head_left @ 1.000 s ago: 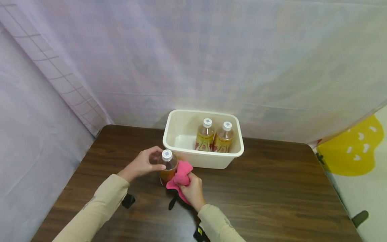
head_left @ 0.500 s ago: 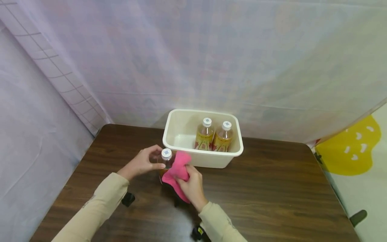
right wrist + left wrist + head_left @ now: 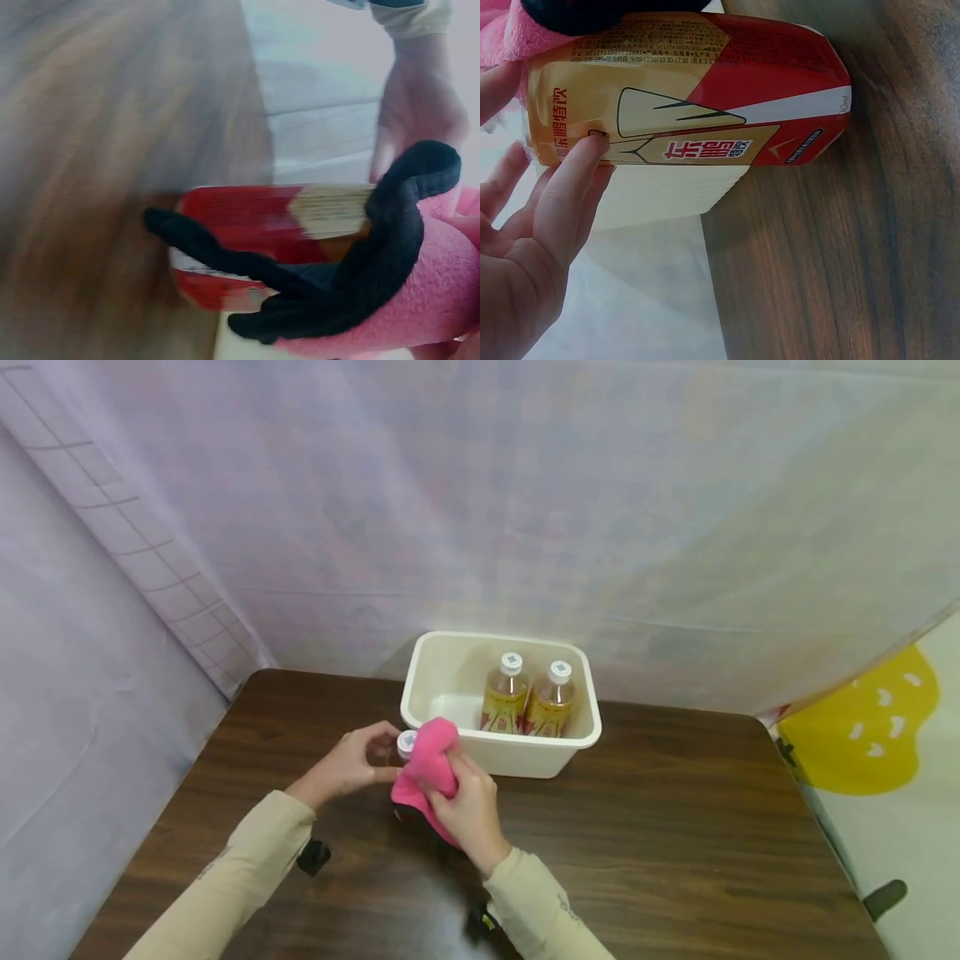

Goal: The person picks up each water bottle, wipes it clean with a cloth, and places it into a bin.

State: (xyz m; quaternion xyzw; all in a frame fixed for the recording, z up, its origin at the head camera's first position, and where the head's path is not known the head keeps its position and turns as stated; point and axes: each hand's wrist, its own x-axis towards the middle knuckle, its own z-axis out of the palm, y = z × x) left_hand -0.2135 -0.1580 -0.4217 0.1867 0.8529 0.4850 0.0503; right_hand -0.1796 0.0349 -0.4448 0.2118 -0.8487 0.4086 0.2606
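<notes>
My left hand [image 3: 348, 766] grips a drink bottle with a white cap [image 3: 407, 742] near its shoulder, thumb on the near side and fingers around the far side. The bottle stands upright on the table just in front of the tub; its gold and red label [image 3: 705, 97] fills the left wrist view. My right hand [image 3: 472, 806] holds a bunched pink cloth [image 3: 429, 760] against the bottle's right side, covering most of it in the head view. In the right wrist view, the cloth's black edge [image 3: 390, 255] hangs in folds across the bottle's red lower part [image 3: 236, 217].
Behind the bottle, a white plastic tub [image 3: 517, 758] holds two similar capped bottles [image 3: 505, 697] on its right side. Brown wooden table [image 3: 660, 827] extends to both sides. Pale curtains [image 3: 480, 510] hang along the back and left.
The right hand has moved the pink cloth up and left over the bottle, hiding more of it. The left hand keeps its grip; the tub and its bottles have stayed put.
</notes>
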